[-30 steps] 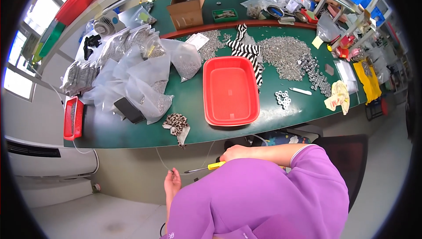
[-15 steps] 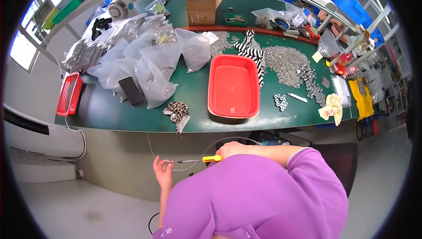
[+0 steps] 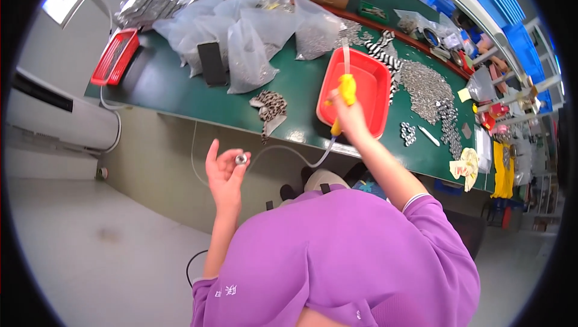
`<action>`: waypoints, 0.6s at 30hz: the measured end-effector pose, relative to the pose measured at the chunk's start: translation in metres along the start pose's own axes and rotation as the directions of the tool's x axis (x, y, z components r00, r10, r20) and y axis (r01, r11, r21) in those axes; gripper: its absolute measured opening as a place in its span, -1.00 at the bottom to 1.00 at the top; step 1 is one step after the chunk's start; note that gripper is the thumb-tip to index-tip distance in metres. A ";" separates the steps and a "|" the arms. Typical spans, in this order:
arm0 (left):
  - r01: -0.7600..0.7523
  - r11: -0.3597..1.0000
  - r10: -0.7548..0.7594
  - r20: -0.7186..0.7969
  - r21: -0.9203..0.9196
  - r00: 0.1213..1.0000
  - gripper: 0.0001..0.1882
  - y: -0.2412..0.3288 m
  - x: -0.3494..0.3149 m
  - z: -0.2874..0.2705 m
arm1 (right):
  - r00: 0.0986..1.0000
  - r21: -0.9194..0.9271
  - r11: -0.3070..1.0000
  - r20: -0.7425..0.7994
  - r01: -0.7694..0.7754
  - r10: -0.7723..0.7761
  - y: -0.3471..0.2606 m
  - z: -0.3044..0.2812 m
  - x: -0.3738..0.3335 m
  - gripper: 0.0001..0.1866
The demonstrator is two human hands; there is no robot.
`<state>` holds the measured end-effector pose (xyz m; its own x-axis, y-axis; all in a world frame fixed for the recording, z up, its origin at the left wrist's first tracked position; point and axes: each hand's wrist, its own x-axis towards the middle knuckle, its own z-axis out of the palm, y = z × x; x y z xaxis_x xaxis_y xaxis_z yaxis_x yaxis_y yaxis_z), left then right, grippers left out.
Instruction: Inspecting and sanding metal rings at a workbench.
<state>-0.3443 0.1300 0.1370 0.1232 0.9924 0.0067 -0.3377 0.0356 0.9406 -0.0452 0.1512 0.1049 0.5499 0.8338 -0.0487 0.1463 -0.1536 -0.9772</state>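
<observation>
Now the green table (image 3: 180,95) fills the upper half of the view, and the person in the purple shirt (image 3: 337,255) sits closer to it than half a second ago, when both hands were low, below the table edge. Since then the right hand (image 3: 348,116) has risen over the near rim of the red tray (image 3: 373,95), and the left hand (image 3: 224,170) has lifted in front of the chest, so the work looks to have moved from picking something up below the table back to the tray.

The right hand is closed around a yellow-handled tool (image 3: 344,95). Its long axis runs nearly upright in the picture, with a pale thin tip pointing away toward the far side of the tray and a clear tube (image 3: 289,151) trailing from its lower end toward the person's lap.

The left hand pinches a small metal ring (image 3: 241,159) between thumb and fingertips, held in the air off the near edge of the table, its hole facing roughly upward toward the camera.
</observation>
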 end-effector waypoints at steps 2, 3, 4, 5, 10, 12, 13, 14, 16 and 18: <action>-0.037 0.999 0.036 0.049 0.005 0.998 -0.28 0.010 0.004 0.006 | 0.996 -0.075 0.995 -0.065 -0.072 0.067 0.012 -0.014 0.018 -0.52; -0.064 0.998 0.065 0.088 -0.017 0.994 -0.27 0.013 0.006 0.008 | 0.989 -0.019 0.995 -0.111 -0.098 0.095 0.020 -0.015 0.021 -0.51; -0.088 0.995 0.092 0.098 -0.043 0.991 -0.27 0.013 0.008 0.012 | 0.982 -0.049 0.986 -0.105 -0.160 0.154 0.031 -0.020 0.025 -0.52; -0.091 0.995 0.094 0.084 -0.040 0.992 -0.27 0.014 0.008 0.013 | 0.972 -0.081 0.972 -0.102 -0.220 0.211 0.043 -0.024 0.027 -0.54; -0.059 0.993 0.066 0.071 -0.098 0.995 -0.28 0.005 0.017 0.023 | 0.943 -0.421 0.885 0.165 -0.197 0.289 0.057 -0.025 0.009 -0.39; 0.052 0.976 -0.043 0.047 -0.212 0.998 -0.34 0.001 0.018 0.030 | 0.899 -0.524 0.848 0.334 -0.073 0.284 0.044 -0.028 0.004 -0.37; 0.053 0.975 -0.046 0.037 -0.214 0.998 -0.34 -0.003 0.020 0.035 | 0.890 -0.560 0.826 0.339 -0.069 0.304 0.047 -0.031 0.004 -0.33; 0.113 0.948 -0.109 0.028 -0.296 0.994 -0.37 -0.007 0.022 0.040 | 0.883 -0.565 0.823 0.361 -0.050 0.301 0.048 -0.034 0.003 -0.32; 0.166 0.890 -0.162 0.045 -0.424 0.986 -0.45 -0.020 0.026 0.045 | 0.876 -0.558 0.830 0.407 0.011 0.261 0.053 -0.038 0.002 -0.27; 0.191 0.839 -0.196 0.044 -0.510 0.980 -0.46 -0.033 0.028 0.050 | 0.828 -0.587 0.808 0.477 0.050 0.296 0.051 -0.044 0.006 -0.24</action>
<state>-0.2832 0.1512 0.1232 0.2279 0.9600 -0.1629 -0.7353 0.2794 0.6174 0.0015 0.1250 0.0643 0.1062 0.8977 -0.4276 0.6287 -0.3938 -0.6706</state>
